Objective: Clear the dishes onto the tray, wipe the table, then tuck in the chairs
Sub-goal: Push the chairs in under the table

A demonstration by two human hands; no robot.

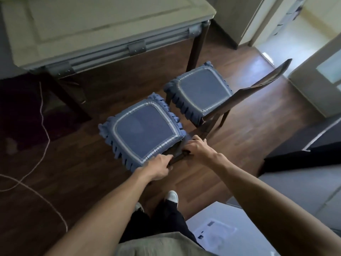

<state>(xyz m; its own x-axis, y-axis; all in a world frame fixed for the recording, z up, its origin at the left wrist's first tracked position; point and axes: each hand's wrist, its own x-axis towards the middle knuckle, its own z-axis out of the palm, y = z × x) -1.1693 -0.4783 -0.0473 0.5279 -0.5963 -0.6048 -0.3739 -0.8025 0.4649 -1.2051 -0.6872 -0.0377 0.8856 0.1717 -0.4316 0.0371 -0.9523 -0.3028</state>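
Note:
Two dark wooden chairs with blue fringed seat cushions stand on the floor, away from the table (pixel 103 45). The near chair (pixel 145 130) has its backrest top rail right below me. My left hand (pixel 158 168) grips that rail at its left end. My right hand (pixel 195 148) grips the same rail further right. The far chair (pixel 201 91) stands to the right, near the table's right leg, its curved backrest (pixel 267 78) pointing right. The table's pale top shows no dishes in the part I see.
A thin white cable (pixel 44 126) runs across the dark wood floor at left. A white box (pixel 230 231) sits at lower right beside my legs. A grey sofa (pixel 304 182) lies to the right. A doorway opens at upper right.

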